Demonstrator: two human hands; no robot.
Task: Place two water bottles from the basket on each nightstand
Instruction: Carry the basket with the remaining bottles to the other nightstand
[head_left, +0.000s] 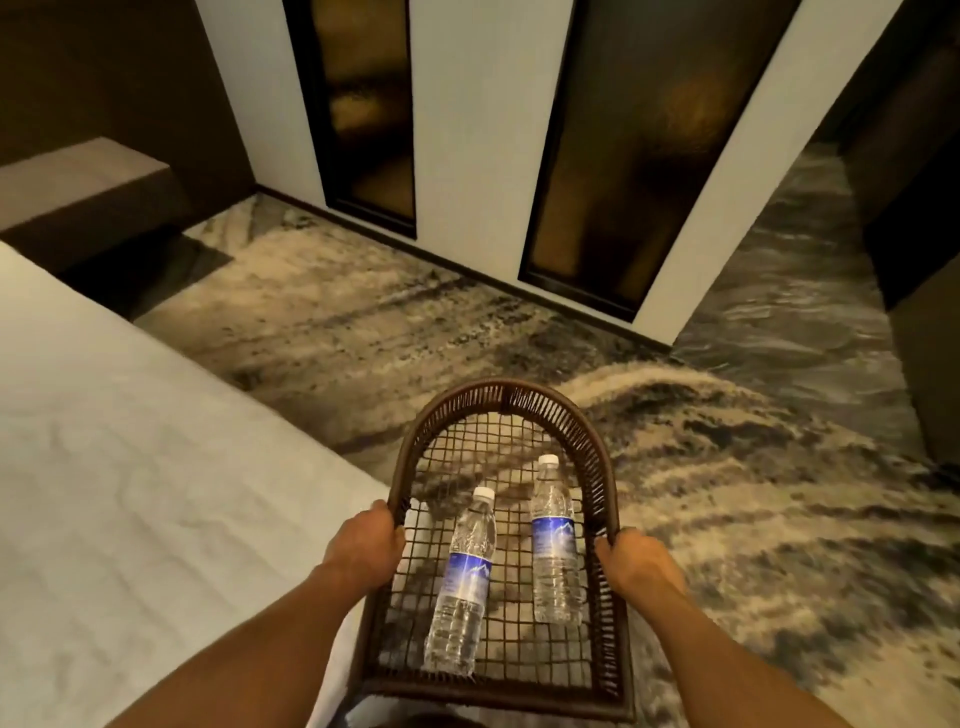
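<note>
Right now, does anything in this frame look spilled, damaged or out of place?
Nothing stands out. Two capped water bottles lie on their sides in the wicker basket, the left one slightly angled, with no visible leak. The left hand and right hand grip its side rims.

A hotel-like bedroom: white-sheeted bed (130, 441), patterned carpet (753, 493), dark nightstand (78, 192).

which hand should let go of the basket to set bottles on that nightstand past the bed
Probably left. The nightstand sits far left beyond the bed, on the left hand's side. The right hand is across the basket and could keep holding it.
</note>
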